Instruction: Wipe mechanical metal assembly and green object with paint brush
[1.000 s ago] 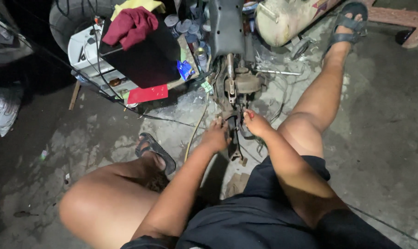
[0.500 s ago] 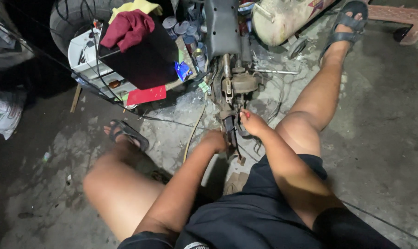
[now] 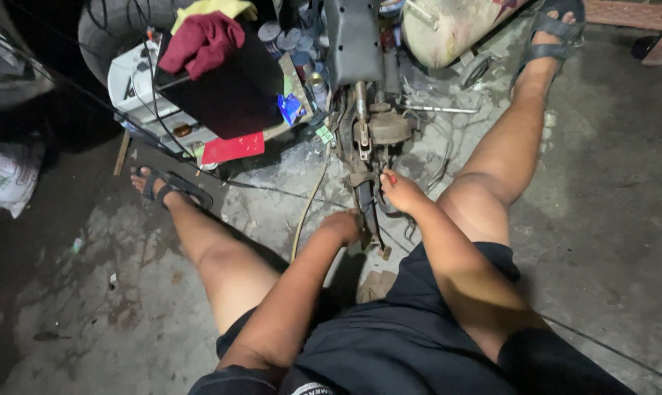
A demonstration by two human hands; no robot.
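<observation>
Two hands, mine, meet on one dirty metal assembly (image 3: 367,157) that lies on the concrete floor (image 3: 601,219) between my spread legs; the head camera is my only view. My left hand (image 3: 343,225) is curled around the lower, narrow end of the assembly, fingers wrapped under it and mostly out of sight, so I read it as gripping but cannot tell how tightly. My right hand (image 3: 400,192) rests against the assembly's right flank, fingers close together and pressed onto the metal, with a small red-tipped bit showing at the fingertips; what it is I cannot make out. To work this well, I would judge that the left hand should steady the part firmly while the right makes small, controlled moves, wrists low. Beyond lie a cluttered tray (image 3: 137,95) with a dark red rag (image 3: 203,40), spray cans (image 3: 290,40) and a pale tank (image 3: 448,29).
</observation>
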